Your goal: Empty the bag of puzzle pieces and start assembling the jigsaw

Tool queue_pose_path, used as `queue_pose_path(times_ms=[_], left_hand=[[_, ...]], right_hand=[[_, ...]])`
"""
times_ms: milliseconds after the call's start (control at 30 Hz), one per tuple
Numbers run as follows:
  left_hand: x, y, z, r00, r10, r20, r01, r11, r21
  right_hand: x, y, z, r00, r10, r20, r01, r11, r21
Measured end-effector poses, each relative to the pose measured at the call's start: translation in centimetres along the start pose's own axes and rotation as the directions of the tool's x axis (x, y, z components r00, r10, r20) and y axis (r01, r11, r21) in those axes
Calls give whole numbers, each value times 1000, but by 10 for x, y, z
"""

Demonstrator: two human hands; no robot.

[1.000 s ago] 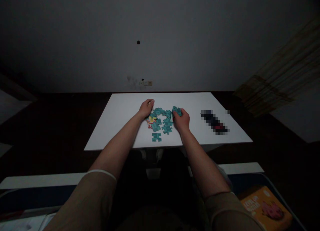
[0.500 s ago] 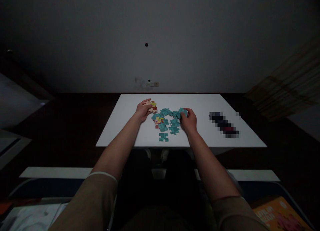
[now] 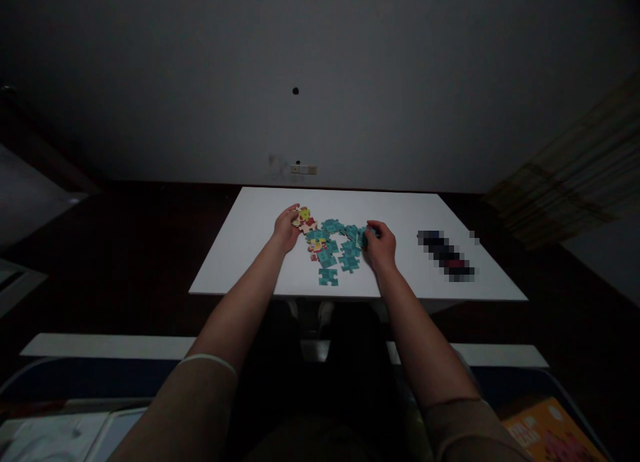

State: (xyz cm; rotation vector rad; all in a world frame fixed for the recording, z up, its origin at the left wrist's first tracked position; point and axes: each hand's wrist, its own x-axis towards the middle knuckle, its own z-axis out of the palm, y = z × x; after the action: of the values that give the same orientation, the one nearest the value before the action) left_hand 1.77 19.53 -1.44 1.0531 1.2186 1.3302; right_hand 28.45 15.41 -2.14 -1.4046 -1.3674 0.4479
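Observation:
Several jigsaw puzzle pieces (image 3: 328, 259) lie in a loose heap on the white table (image 3: 240, 222), most with their teal side up and a few showing yellow, red and cream. At the heap's left edge, my left hand (image 3: 287, 230) is closed on puzzle pieces (image 3: 305, 217) with a coloured print. My right hand (image 3: 381, 243) pinches a teal puzzle piece (image 3: 367, 235) at the right side of the heap; its fingers partly cover that piece. One teal piece (image 3: 329, 277) lies apart, nearest the table's front edge.
A dark pixelated object (image 3: 447, 254) lies on the right part of the table. An orange box (image 3: 553, 430) is at the lower right, and white papers (image 3: 60, 435) are at the lower left. Behind the table stands a grey wall (image 3: 380, 115) with a socket strip (image 3: 304, 170).
My left hand has lowered slightly, and the pieces in it have turned to show more yellow. My right hand has lowered its teal piece toward the heap. The view has shifted a little.

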Motion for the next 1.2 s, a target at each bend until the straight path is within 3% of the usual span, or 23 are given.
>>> queue_pose_path(times_ms=[167, 333, 433, 500, 567, 633, 667, 733, 867, 1000, 1200], left_hand=[[0, 5, -6, 998, -30, -49, 25, 993, -114], [5, 5, -15, 982, 15, -189, -61, 968, -242], [8, 4, -20, 958, 33, -285, -119, 950, -288], [10, 2, -21, 943, 34, -330, -139, 944, -300], [12, -1, -20, 933, 37, -359, -156, 938, -309], [15, -4, -19, 927, 46, -373, -175, 932, -317], [17, -6, -19, 925, 52, -376, -182, 929, -321], [19, -8, -19, 925, 61, -374, -193, 925, -327], [21, -10, -22, 928, 77, -364, -207, 921, -331], [19, -8, -28, 922, 105, -372, -222, 931, -289], [16, -10, -34, 884, 208, -419, -269, 959, -90]], right_hand=[[2, 4, 7, 996, 78, -44, -76, 996, 37], [1, 1, 4, 994, 105, -34, -105, 994, 15], [-5, -11, -2, 999, 9, -42, -11, 999, -50], [-15, -26, -5, 991, -130, 34, 133, 986, -96], [-32, -46, -6, 931, -281, 233, 310, 945, -103], [-54, -65, -4, 791, -390, 471, 476, 876, -74], [-65, -73, -2, 718, -406, 566, 538, 839, -81], [-87, -82, 2, 669, -371, 644, 587, 795, -152], [-108, -79, 10, 699, -307, 646, 580, 771, -261], [-108, -66, 12, 721, -331, 609, 558, 798, -227], [-103, -53, 11, 796, -320, 513, 471, 860, -194]])
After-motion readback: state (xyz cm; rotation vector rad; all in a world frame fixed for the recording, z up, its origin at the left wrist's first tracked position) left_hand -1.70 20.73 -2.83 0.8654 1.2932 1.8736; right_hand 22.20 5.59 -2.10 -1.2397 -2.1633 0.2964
